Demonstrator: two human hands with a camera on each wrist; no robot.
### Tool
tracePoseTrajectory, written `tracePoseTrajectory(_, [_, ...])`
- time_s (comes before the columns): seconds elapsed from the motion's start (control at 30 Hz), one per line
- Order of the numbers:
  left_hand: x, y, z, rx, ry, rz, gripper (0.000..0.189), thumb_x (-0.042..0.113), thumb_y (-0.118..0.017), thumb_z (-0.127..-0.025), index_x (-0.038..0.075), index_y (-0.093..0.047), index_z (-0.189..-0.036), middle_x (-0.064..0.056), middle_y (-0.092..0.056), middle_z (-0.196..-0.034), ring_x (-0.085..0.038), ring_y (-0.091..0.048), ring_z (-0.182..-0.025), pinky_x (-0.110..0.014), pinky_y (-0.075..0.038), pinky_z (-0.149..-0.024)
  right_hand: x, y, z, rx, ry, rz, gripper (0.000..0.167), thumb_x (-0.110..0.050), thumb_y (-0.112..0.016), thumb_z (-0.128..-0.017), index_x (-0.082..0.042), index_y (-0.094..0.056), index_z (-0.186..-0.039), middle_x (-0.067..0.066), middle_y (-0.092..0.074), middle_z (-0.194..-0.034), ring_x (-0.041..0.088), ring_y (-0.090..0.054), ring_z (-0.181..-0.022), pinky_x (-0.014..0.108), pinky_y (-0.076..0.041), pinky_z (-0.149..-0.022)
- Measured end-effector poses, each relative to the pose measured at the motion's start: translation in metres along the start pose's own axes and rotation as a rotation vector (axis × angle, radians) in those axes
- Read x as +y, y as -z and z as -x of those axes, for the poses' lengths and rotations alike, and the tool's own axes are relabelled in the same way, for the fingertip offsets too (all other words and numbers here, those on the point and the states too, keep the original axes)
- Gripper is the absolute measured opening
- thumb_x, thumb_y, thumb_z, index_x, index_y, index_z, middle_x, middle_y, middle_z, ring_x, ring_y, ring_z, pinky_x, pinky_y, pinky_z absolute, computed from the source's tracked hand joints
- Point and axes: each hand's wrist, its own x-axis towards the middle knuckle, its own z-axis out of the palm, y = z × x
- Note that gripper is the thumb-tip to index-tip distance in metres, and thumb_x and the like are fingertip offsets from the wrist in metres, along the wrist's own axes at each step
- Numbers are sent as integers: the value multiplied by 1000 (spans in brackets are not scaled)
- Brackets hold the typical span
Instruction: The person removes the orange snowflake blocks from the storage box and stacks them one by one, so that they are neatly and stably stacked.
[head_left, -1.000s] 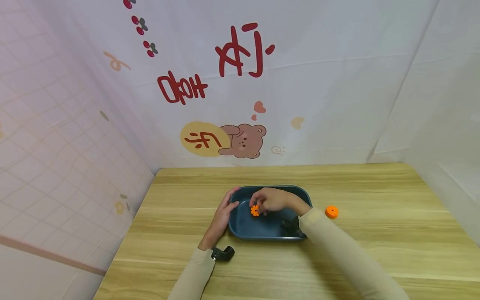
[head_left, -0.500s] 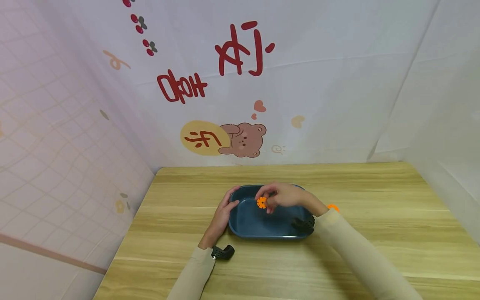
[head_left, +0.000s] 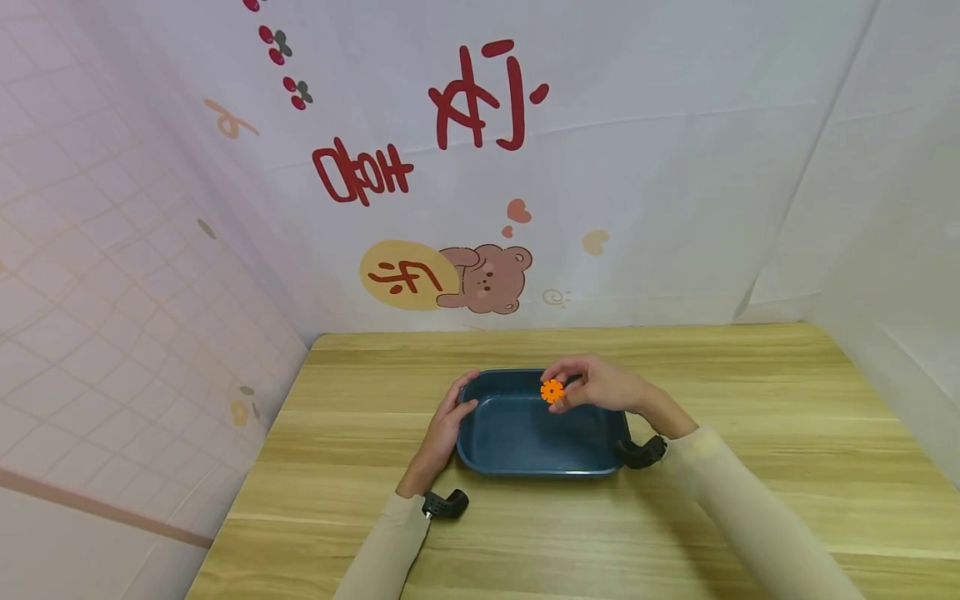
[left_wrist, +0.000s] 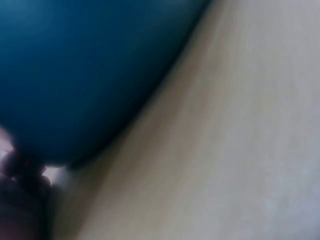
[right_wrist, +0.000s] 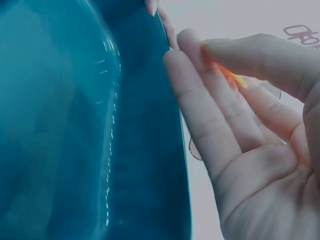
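Observation:
My right hand (head_left: 603,385) pinches a small orange notched disc (head_left: 547,392) with a hole in its middle, over the far right part of the blue tray (head_left: 540,474). In the right wrist view an orange edge of the disc (right_wrist: 231,76) shows between thumb and fingers, close to the tray's wall (right_wrist: 150,130). At the tray's left end my left hand (head_left: 441,433) grips the rim, its thumb on the inner side and the fingers along the outside. The left wrist view is mostly filled by the tray's outer wall (left_wrist: 75,75).
The tray stands on a wood-grain table (head_left: 360,392) with a printed white cloth (head_left: 675,208) behind it. Black wrist cameras are worn on both arms; the left camera (head_left: 447,505) sits just in front of the tray's near left corner.
My right hand has lifted the orange disc from inside the tray and moved right and away from me. Its arm now hides a second orange piece on the table. My left hand stays put.

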Motion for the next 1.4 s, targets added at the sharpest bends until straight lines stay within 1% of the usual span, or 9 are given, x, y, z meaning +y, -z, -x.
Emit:
tracePoseTrajectory(0.03, [3, -1, 1, 0, -4, -4, 48, 3, -41, -103, 0, -35, -151, -20, -23, -161, -29, -10, -152, -52, -9, -120, 0, 2, 3, 7, -3, -9, 45, 4, -63, -90, 10, -51, -133, 22, -55, -102, 43, -68, -102, 39, -57, -86])
tracePoseTrajectory(0.2, [-13, 0, -3, 23, -7, 23, 47, 4, -41, -104, 5, -38, -151, -13, -27, -161, -24, -11, -152, -49, -8, -121, 2, 10, 16, 52, -4, -28, 47, 2, -62, -92, 13, -48, -135, 17, -51, -98, 46, -66, -104, 37, -56, -88])
tracePoseTrajectory(0.3, [-24, 2, -6, 39, -12, 19, 47, 6, -42, -104, 9, -39, -151, -9, -28, -161, -21, -12, -151, -48, -8, -121, 3, 15, 23, 86, 21, 41, 45, 0, -63, -92, 11, -50, -133, 15, -56, -92, 48, -66, -100, 36, -57, -86])
tracePoseTrajectory(0.43, [-28, 2, -6, 44, -27, 13, 48, 8, -44, -103, 10, -40, -151, -9, -27, -161, -22, -12, -151, -50, -8, -120, 5, 19, 32, 128, 58, 143, 38, -4, -65, -92, 4, -57, -128, 15, -63, -93, 37, -69, -89, 39, -58, -80])
tracePoseTrajectory(0.57, [-29, 2, -6, 49, -27, 8, 47, 8, -44, -103, 10, -41, -150, -8, -29, -160, -21, -13, -151, -50, -9, -120, 9, 22, 40, 167, 88, 185, 34, -7, -68, -91, -2, -59, -124, 16, -62, -94, 26, -67, -84, 42, -58, -77])
tracePoseTrajectory(0.63, [-29, 2, -6, 50, -28, 7, 47, 7, -44, -103, 10, -41, -150, -8, -30, -160, -21, -13, -151, -49, -9, -120, 11, 23, 45, 205, 95, 215, 34, -10, -71, -91, -5, -59, -122, 13, -61, -94, 24, -66, -82, 38, -57, -76])
tracePoseTrajectory(0.83, [-27, 2, -7, 53, -10, 0, 47, 6, -43, -104, 11, -41, -150, -7, -30, -160, -20, -14, -151, -48, -10, -121, 17, 27, 59, 302, 128, 304, 32, -16, -70, -92, -12, -60, -122, 9, -54, -90, 20, -54, -75, 27, -49, -68])
tracePoseTrajectory(1.17, [-16, 3, -5, 7, 8, 26, 49, 0, -40, -103, 0, -34, -152, -15, -25, -162, -27, -8, -152, -52, -8, -120, 33, 36, 80, 409, 122, 373, 26, -17, -70, -93, -14, -63, -118, 6, -49, -88, 18, -46, -70, 27, -39, -59])
tracePoseTrajectory(1.4, [-25, 1, -6, 56, 2, -8, 45, 8, -43, -104, 14, -43, -149, -3, -32, -159, -18, -14, -151, -48, -10, -121, 45, 40, 94, 451, 90, 320, 27, -16, -68, -94, -11, -61, -119, 8, -49, -90, 20, -47, -73, 28, -39, -60])
